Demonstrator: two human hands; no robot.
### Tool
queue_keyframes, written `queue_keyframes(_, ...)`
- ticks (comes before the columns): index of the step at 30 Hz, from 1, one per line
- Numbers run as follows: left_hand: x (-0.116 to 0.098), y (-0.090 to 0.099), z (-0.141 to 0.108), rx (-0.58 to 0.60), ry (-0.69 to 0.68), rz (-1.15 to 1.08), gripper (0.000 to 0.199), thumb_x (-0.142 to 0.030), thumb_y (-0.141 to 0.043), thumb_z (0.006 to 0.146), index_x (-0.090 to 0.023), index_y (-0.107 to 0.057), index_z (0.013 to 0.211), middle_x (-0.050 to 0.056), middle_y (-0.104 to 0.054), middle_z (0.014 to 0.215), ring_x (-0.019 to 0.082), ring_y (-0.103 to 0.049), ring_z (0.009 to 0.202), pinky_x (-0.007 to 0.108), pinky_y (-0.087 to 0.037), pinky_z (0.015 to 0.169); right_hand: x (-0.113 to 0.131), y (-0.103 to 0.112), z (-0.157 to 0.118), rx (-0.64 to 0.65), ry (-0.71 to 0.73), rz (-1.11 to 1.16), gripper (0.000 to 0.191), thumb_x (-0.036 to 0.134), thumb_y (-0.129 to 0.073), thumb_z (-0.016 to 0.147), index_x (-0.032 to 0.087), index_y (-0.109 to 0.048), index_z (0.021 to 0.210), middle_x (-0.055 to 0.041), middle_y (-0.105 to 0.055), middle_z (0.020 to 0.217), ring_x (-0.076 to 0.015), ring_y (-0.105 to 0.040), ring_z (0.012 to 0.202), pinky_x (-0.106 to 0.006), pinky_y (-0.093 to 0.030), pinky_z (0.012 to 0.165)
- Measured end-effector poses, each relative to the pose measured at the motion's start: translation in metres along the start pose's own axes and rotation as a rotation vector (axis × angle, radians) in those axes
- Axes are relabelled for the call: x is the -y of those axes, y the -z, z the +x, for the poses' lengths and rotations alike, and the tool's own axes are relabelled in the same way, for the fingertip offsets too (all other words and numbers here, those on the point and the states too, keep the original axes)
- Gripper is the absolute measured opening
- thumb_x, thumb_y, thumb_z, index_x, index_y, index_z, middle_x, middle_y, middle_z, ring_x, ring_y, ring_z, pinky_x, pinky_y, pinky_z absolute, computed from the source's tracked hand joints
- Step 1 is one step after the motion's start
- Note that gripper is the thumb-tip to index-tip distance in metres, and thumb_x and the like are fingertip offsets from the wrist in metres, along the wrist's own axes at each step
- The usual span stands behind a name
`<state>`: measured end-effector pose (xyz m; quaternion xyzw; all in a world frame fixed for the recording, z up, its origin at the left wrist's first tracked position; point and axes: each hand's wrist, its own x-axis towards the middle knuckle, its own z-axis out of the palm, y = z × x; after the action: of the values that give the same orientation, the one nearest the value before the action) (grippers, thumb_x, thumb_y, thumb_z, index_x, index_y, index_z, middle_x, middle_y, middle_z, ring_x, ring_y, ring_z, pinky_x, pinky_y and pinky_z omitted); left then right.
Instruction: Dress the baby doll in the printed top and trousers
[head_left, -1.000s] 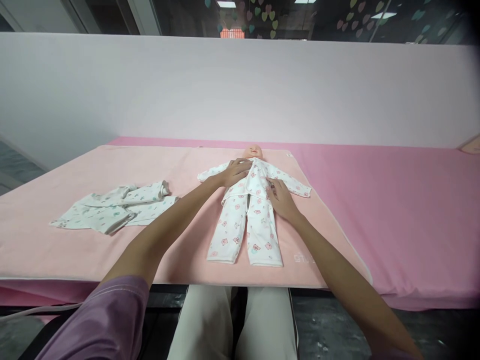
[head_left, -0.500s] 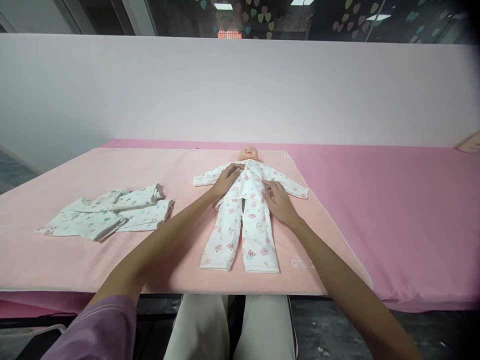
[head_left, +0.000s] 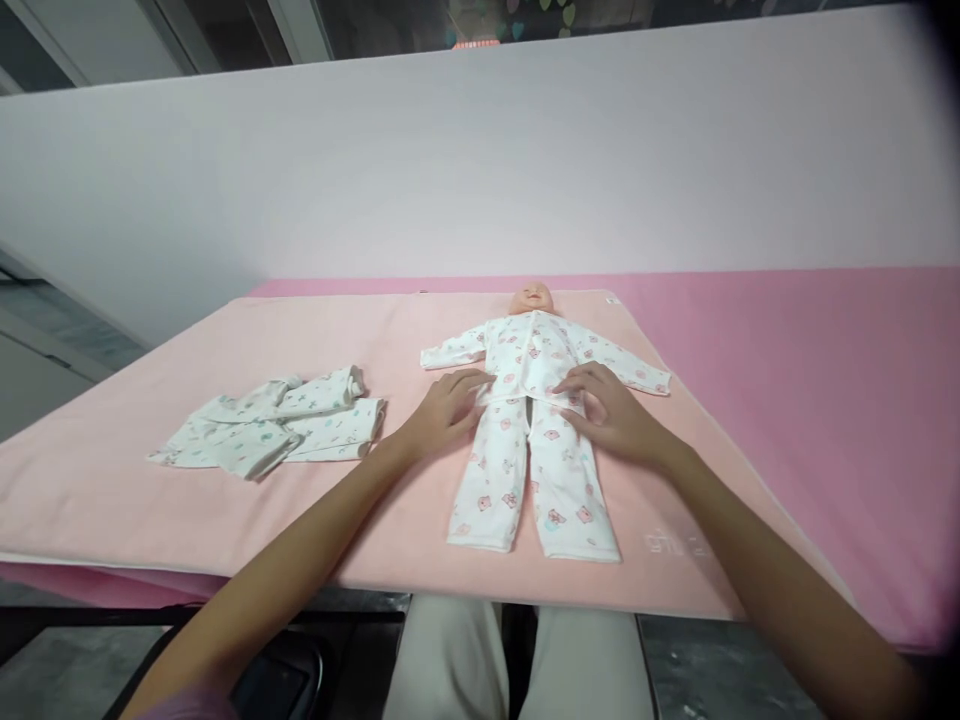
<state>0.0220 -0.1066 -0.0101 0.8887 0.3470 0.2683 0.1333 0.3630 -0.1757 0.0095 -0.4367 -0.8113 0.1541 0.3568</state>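
Observation:
A baby doll (head_left: 533,297) lies face up with its head toward the wall. It wears a white long-sleeved top (head_left: 517,345) with small pink prints and matching white trousers (head_left: 491,490). My left hand (head_left: 446,408) is at the left side of the waist, fingers stretched out and touching the lower edge of the top. On the opposite side, my right hand (head_left: 611,412) rests with its fingers apart on the hem and the upper trousers. Neither hand visibly grips the cloth. The doll's hands and feet do not show.
To the left lies a loosely folded set of white baby clothes (head_left: 262,425) with green prints. Under everything is a peach blanket (head_left: 360,530) over a pink table cover (head_left: 787,400). A white partition wall (head_left: 525,170) stands behind. My legs (head_left: 517,660) are below the table's front edge.
Both hands have moved down the doll, the left from the chest to the waist, and the right lower along the side. The top's front now looks flatter. The view has shifted and tilted.

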Motion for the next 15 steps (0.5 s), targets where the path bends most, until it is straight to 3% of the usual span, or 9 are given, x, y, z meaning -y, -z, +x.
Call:
queue_keyframes(2, -0.003, -0.004, -0.001, -0.01, 0.089, 0.076, 0.043, -0.041, -0.057, 0.103, -0.025, -0.056, 0.142, 0.01, -0.07, 0.131, 0.03, -0.064, 0.121, 0.05, -0.044, 0.11, 0.002, 0.008, -0.004, 0.07, -0.057, 0.007, 0.025, 0.037, -0.064, 0.1, 0.031, -0.062, 0.125, -0.0086, -0.065, 0.123, -0.03, -0.063, 0.111, -0.049, -0.055, 0.097)
queue_keyframes(5, -0.011, -0.016, 0.0, -0.015, 0.192, 0.123, 0.027, -0.032, -0.058, 0.098, -0.023, -0.055, 0.123, 0.004, -0.071, 0.099, 0.027, -0.064, 0.095, 0.046, -0.045, 0.094, 0.007, 0.009, -0.008, 0.132, -0.142, -0.082, 0.023, 0.034, -0.066, 0.094, 0.029, -0.058, 0.116, -0.0074, -0.066, 0.109, -0.0279, -0.063, 0.096, -0.044, -0.055, 0.083)
queue_keyframes(9, -0.018, -0.019, 0.0, -0.025, 0.237, 0.116, 0.013, -0.017, -0.052, 0.093, -0.024, -0.048, 0.103, 0.001, -0.067, 0.088, 0.024, -0.06, 0.081, 0.043, -0.042, 0.088, 0.013, -0.004, -0.01, 0.134, -0.319, -0.261, 0.014, 0.035, -0.058, 0.097, 0.027, -0.052, 0.107, -0.0045, -0.063, 0.094, -0.0248, -0.06, 0.079, -0.039, -0.048, 0.069)
queue_keyframes(12, -0.02, -0.009, 0.0, 0.005, 0.285, 0.078, 0.011, -0.021, -0.053, 0.093, -0.025, -0.044, 0.098, -0.002, -0.063, 0.078, 0.022, -0.056, 0.071, 0.042, -0.042, 0.086, 0.013, -0.005, -0.012, 0.197, -0.436, -0.254, 0.012, 0.038, -0.052, 0.1, 0.028, -0.048, 0.105, -0.0012, -0.062, 0.088, -0.0221, -0.058, 0.07, -0.036, -0.044, 0.064)
queue_keyframes(15, -0.023, 0.007, -0.003, 0.07, 0.302, 0.046, 0.014, -0.028, -0.057, 0.092, -0.026, -0.044, 0.098, -0.002, -0.062, 0.075, 0.022, -0.056, 0.069, 0.039, -0.043, 0.08, 0.011, 0.009, -0.014, 0.262, -0.445, -0.187, 0.018, 0.042, -0.057, 0.098, 0.029, -0.048, 0.104, 0.0006, -0.062, 0.084, -0.0208, -0.057, 0.067, -0.034, -0.044, 0.064)
